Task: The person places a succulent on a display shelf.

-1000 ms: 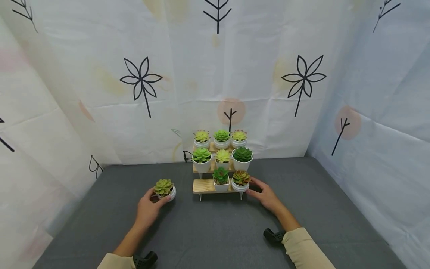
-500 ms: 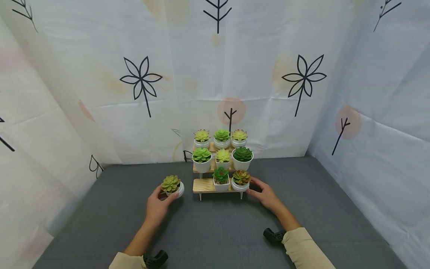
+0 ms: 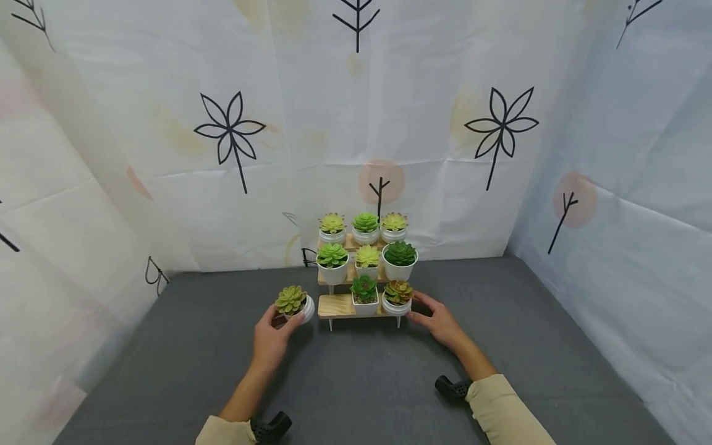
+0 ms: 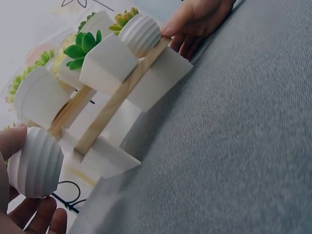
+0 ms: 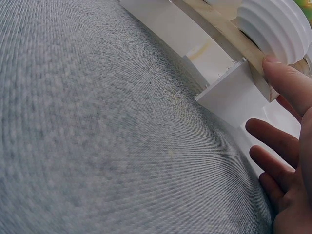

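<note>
My left hand point(image 3: 274, 335) grips a small white ribbed pot with a green-pink succulent point(image 3: 293, 302), held just left of the bottom step of a three-step wooden plant stand point(image 3: 335, 307). In the left wrist view the ribbed pot point(image 4: 36, 168) sits between thumb and fingers beside the stand's plank point(image 4: 117, 97). My right hand point(image 3: 437, 319) rests against the stand's right end, thumb touching the plank below a ribbed pot point(image 5: 275, 27). The bottom step carries a square pot point(image 3: 365, 295) and a round ribbed pot point(image 3: 397, 297); its left spot is bare wood.
Three potted succulents stand on the middle step point(image 3: 366, 262) and three on the top step point(image 3: 364, 226). The stand sits on a grey felt table top point(image 3: 356, 383). White printed fabric walls point(image 3: 139, 154) enclose the table on three sides.
My left hand has carried the ribbed succulent pot rightward, from well left of the stand to right beside its bottom step. The right hand stays at the stand's right end.
</note>
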Available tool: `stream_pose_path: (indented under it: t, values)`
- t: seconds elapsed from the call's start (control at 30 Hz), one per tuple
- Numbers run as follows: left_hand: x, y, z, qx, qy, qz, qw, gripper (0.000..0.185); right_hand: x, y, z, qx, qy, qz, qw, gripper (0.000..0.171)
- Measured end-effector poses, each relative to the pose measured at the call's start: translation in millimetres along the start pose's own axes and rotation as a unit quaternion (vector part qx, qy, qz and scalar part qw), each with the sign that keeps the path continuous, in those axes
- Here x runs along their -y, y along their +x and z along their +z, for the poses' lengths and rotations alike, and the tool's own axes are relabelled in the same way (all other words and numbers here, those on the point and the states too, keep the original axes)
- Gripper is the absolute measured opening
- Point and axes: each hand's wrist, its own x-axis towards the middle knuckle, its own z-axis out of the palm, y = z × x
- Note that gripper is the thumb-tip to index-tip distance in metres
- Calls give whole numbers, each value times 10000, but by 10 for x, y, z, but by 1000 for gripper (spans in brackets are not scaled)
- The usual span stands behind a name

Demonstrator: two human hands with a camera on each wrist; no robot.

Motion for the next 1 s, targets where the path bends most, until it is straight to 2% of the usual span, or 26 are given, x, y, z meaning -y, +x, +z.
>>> stream_pose_path:
  t: [0.27,0.5,1.0]
  values:
    - [-15,18,80,32,-22,187,9998,61,-12,1,-6,4,97,16,10000,55]
    - [-36,-6,173,5,225,377,9990,62,23,-6,1,6,-82,39,10000,54]
    - [-76,-13,295,-19,443,905,9949,62,41,-1,-4,11,-67,66,10000,55]
